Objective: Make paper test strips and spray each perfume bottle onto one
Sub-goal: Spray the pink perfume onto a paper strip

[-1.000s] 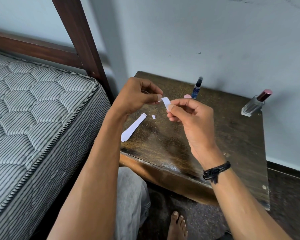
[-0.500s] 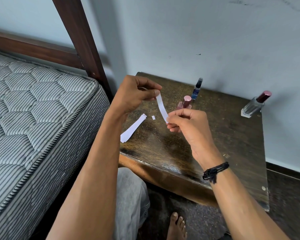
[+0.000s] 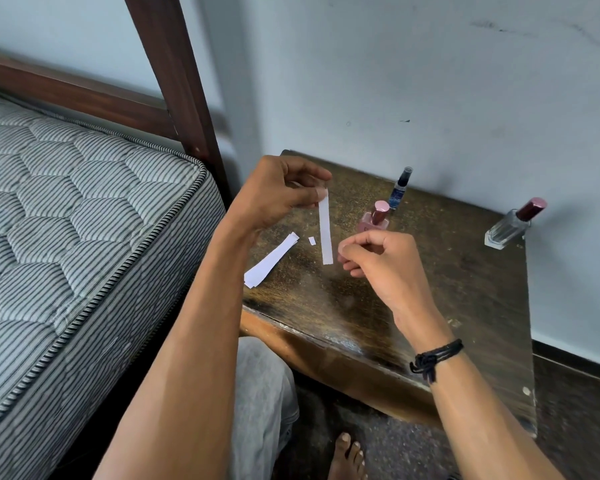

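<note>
Hands first: left hand pinches the top of a hanging paper strip above the worktop; right hand loosely curled, empty. Featherlight and floppy, it is best gripped by its end.

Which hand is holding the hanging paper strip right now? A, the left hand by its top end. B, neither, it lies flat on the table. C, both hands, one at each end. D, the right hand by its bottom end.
A: the left hand pinches the top of the paper strip, which hangs free, while the right hand is beside its lower end, not touching.
</note>
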